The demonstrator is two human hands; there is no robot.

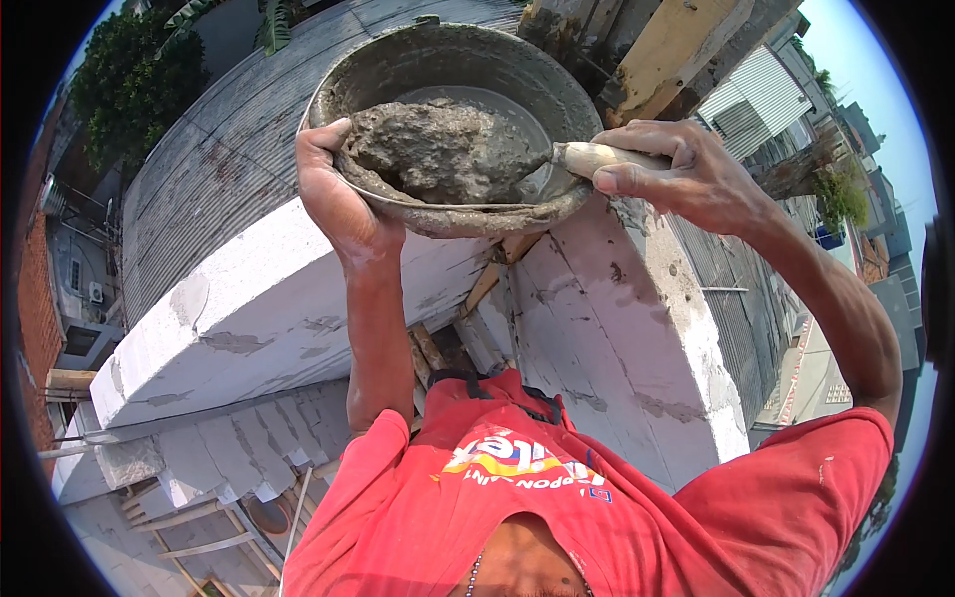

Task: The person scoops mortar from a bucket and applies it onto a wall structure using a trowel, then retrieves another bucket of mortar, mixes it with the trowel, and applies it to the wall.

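Observation:
A round basin (458, 48), its inside coated in grey mud, sits high in the picture over the corner of two block walls. My left hand (343, 194) grips its near left rim, thumb over the edge. Wet mortar (428, 149) is heaped in it, with watery slurry behind the heap. My right hand (696, 174) is closed around the pale handle of a trowel (612, 157), held at the basin's right rim. The trowel's blade is hidden in or under the mortar. Both hands are smeared with dried mortar.
White block walls run to the left (249, 289) and right (647, 289), meeting below the basin. Timber beams (676, 55) rise behind the basin. A corrugated roof (219, 169) lies beyond the left wall. Bamboo poles (204, 547) stand far below at lower left.

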